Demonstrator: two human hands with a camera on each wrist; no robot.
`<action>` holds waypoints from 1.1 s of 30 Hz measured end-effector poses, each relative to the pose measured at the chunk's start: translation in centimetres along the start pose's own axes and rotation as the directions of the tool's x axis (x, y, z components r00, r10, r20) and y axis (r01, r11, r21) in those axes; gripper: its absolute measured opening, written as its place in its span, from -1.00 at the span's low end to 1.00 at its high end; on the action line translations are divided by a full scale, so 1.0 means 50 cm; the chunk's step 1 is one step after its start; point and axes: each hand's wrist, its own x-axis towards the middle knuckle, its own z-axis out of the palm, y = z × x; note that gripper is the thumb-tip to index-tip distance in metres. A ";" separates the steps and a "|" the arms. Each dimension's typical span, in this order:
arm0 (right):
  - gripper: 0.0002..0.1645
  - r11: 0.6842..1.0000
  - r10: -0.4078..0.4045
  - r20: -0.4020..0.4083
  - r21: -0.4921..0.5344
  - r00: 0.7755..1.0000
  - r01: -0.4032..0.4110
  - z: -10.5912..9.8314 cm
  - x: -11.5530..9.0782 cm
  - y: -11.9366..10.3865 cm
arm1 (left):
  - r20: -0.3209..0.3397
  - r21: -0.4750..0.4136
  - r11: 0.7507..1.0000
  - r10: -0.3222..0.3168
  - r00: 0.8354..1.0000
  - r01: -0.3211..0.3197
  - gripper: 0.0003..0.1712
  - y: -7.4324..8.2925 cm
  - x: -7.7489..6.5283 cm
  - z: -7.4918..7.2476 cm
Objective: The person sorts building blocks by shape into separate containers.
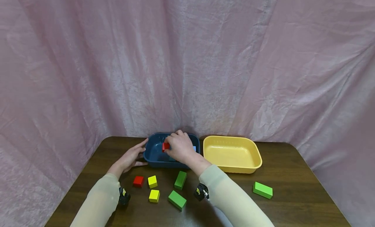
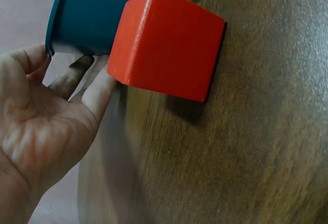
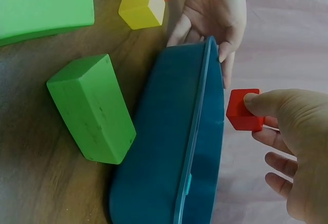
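Observation:
A small red cube is pinched between the thumb and fingers of my right hand, above the dark blue bin. My left hand touches the bin's left end with its fingers extended, holding nothing. In the left wrist view, the left fingers rest against the bin's wall behind another red cube, which lies on the table. Part of something light blue shows inside the bin by my right wrist; the rest of the bin's inside is partly hidden by the hand.
A yellow bin stands right of the blue one. Two yellow cubes and two green blocks lie in front of the blue bin. Another green block lies at the right. A pink curtain hangs behind the table.

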 end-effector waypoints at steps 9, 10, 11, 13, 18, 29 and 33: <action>-0.63 1.000 0.013 -0.002 0.008 1.000 -0.013 0.012 0.002 -0.005 | -0.001 -0.003 1.000 -0.002 1.000 0.002 -0.31 -0.002 -0.001 -0.002; -0.61 1.000 0.014 -0.002 0.014 1.000 -0.014 0.013 0.002 -0.005 | -0.002 -0.005 1.000 -0.002 1.000 0.002 -0.31 -0.003 -0.001 -0.002; -0.60 1.000 0.014 -0.003 0.020 1.000 -0.014 0.013 0.002 -0.005 | -0.002 -0.004 1.000 -0.003 1.000 0.003 -0.31 -0.003 -0.001 -0.002; -0.57 0.999 0.018 -0.004 0.027 1.000 -0.018 0.012 0.000 -0.005 | -0.005 -0.003 1.000 -0.003 1.000 0.003 -0.31 -0.003 -0.001 -0.002; -0.54 0.999 0.026 -0.005 0.030 1.000 -0.026 0.002 -0.008 0.001 | -0.008 -0.007 1.000 -0.004 1.000 0.004 -0.31 -0.003 0.000 -0.002; -0.49 0.998 0.014 -0.029 0.060 0.999 -0.012 -0.023 -0.028 0.016 | 0.000 -0.012 1.000 -0.016 1.000 0.016 -0.31 0.003 0.001 -0.002; -0.48 0.998 0.001 -0.043 0.064 0.999 0.002 -0.034 -0.038 0.018 | -0.001 -0.015 1.000 -0.021 1.000 0.021 -0.31 0.005 0.000 -0.002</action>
